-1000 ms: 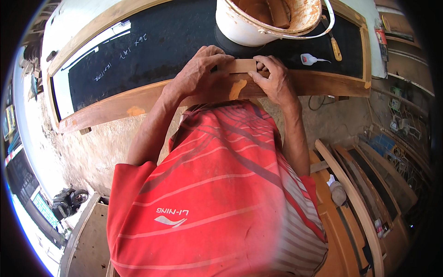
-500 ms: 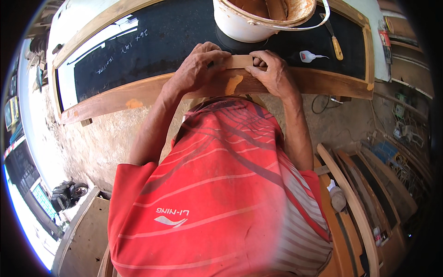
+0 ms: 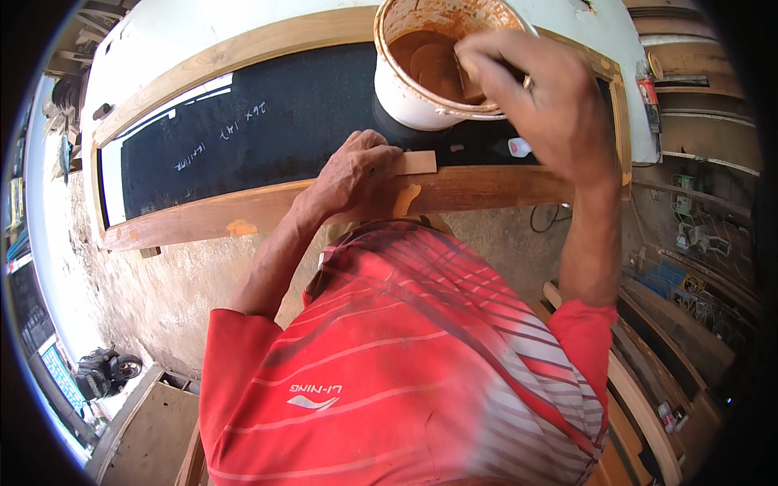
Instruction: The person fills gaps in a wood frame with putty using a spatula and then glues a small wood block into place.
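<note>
The left grip (image 3: 355, 172) is closed over one end of the strip (image 3: 418, 163), whose bare end juts out just to its right, alongside the rail (image 3: 478, 187); steady, light pressure there should keep it from sliding. The right grip (image 3: 555, 97) is well apart, reaching over the bucket (image 3: 409, 99), fingertips at a brown slab (image 3: 469, 87) inside; blur means I cannot tell whether they have closed on it. It would be best to pinch the slab high, clear of the paste (image 3: 423, 58) beside those fingertips, and scrape drips off on the rim. The bottle (image 3: 519, 147), just below the right grip, could easily be knocked, so lift before swinging back.
</note>
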Available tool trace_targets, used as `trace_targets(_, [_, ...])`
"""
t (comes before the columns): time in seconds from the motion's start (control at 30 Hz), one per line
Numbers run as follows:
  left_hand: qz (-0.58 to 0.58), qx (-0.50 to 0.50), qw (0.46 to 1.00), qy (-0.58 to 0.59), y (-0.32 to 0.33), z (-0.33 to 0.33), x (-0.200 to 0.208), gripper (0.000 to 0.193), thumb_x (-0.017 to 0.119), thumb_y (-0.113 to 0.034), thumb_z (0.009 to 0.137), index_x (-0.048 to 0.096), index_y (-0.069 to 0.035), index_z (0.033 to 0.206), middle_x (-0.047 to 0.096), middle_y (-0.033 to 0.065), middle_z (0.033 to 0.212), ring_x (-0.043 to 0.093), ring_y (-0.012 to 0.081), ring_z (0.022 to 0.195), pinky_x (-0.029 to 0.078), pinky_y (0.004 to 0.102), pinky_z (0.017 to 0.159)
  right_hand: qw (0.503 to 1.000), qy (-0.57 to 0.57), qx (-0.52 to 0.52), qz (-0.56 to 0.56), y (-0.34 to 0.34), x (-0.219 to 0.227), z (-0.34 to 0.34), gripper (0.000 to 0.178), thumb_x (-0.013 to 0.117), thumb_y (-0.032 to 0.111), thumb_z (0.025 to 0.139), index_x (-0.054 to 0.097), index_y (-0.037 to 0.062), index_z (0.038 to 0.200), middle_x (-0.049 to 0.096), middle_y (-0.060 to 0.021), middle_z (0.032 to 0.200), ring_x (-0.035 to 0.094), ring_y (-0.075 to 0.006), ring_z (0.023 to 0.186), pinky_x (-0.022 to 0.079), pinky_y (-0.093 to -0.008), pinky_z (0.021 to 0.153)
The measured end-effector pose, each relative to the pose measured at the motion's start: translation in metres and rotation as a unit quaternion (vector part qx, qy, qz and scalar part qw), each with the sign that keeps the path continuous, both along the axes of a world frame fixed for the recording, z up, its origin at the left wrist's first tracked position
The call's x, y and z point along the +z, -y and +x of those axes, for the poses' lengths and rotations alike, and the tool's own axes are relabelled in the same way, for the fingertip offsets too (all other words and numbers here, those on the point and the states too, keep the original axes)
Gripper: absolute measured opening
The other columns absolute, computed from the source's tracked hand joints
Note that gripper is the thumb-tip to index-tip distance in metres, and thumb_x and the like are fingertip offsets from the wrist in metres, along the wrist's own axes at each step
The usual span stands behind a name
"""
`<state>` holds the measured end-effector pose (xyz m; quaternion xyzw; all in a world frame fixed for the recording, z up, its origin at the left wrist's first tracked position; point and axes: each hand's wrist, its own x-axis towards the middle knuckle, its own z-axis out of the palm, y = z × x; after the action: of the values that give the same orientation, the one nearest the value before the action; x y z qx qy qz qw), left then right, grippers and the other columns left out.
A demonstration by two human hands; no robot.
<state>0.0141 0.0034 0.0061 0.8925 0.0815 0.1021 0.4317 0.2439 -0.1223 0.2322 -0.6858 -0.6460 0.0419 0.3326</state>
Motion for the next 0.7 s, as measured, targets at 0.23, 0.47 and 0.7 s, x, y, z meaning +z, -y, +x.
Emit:
trace_targets(0.23, [-0.008,-0.001,1.000,0.005,0.000,0.002,0.000,0.028,0.071,-0.011,0.097,0.074,-0.008,0.125,0.065,0.0130,0.114,0.062,0.0343,0.111,0.052,0.0438,0.100,0.862,0.374,0.200,-0.278,-0.110,-0.102,0.045,0.017,0.068,0.011,0.093,0.077,-0.0015,0.100,0.078,-0.0201,0.102,0.075,-0.0380,0.097,0.060,-0.0451,0.089])
trace_targets(0.47, [0.004,-0.017,0.999,0.046,-0.001,0.000,0.023,0.028,0.078,-0.018,0.088,0.075,-0.010,0.115,0.067,0.0101,0.104,0.062,0.0340,0.106,0.052,0.0425,0.096,0.867,0.361,0.201,-0.276,-0.111,-0.139,0.054,0.016,0.067,0.009,0.090,0.078,-0.0009,0.097,0.078,-0.0212,0.100,0.075,-0.0386,0.097,0.060,-0.0464,0.091])
trace_targets(0.7, [0.005,-0.007,0.997,0.081,0.006,0.008,-0.013,0.023,0.080,-0.027,0.088,0.071,-0.010,0.101,0.065,0.0109,0.101,0.062,0.0336,0.106,0.052,0.0422,0.096,0.883,0.344,0.167,-0.272,-0.099,-0.155,0.074,0.016,0.065,0.006,0.088,0.079,-0.0002,0.094,0.078,-0.0223,0.099,0.075,-0.0393,0.098,0.059,-0.0477,0.092])
